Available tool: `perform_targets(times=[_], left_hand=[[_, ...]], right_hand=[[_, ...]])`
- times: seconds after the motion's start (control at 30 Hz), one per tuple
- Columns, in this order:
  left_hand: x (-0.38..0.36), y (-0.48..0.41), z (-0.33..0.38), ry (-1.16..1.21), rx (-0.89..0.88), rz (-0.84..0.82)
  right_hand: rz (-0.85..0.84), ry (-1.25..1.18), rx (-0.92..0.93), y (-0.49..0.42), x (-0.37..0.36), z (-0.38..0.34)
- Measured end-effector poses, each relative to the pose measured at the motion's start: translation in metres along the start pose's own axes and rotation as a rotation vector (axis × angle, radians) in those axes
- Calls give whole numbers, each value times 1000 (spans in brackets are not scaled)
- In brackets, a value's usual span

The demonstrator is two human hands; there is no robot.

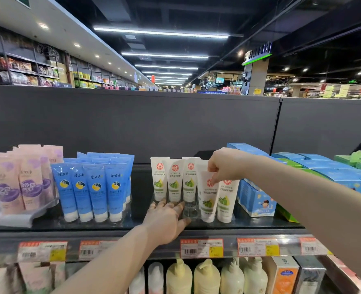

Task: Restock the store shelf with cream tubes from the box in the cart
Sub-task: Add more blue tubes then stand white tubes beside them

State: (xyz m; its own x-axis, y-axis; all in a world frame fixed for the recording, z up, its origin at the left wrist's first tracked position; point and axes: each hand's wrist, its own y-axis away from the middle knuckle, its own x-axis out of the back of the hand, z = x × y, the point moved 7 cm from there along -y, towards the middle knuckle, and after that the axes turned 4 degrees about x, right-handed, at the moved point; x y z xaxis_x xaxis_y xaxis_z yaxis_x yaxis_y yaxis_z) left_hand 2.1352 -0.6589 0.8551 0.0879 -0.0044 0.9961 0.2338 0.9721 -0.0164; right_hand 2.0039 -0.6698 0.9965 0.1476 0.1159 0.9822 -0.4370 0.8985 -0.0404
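1. The right hand (224,164) is pinching the top edge of a tube (207,200), thumb and fingers closed narrowly on it.
2. That tube is standing cap-down at the front of the shelf (133,228), touching a second tube (226,200) (three more are forming a back row (174,179)).
3. The left hand (167,221) is lying flat on the shelf, fingers straight, holding nothing, its fingertips near the back row's caps.
4. Blue tubes (90,187) are standing to the left.

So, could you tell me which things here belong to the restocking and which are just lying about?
Job: white tubes; front tube pinched by right hand; left hand resting on the shelf.
Lying about: blue tubes; pink tubes; blue boxes; bottles below; price tags.
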Motion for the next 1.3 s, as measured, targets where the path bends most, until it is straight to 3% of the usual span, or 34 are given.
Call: perform_targets(times=[0.47, 0.6, 1.17, 1.3], left_hand=[[1, 3, -1, 6, -25, 12], [1, 2, -1, 21, -12, -9], [6, 6, 1, 61, 5, -45], [25, 14, 2, 128, 13, 91]], right_hand=[[25, -170, 13, 12, 4, 11], [-48, -97, -97, 15, -7, 32], [-1, -18, -189, 26, -11, 25], [96, -32, -224, 44, -9, 18]])
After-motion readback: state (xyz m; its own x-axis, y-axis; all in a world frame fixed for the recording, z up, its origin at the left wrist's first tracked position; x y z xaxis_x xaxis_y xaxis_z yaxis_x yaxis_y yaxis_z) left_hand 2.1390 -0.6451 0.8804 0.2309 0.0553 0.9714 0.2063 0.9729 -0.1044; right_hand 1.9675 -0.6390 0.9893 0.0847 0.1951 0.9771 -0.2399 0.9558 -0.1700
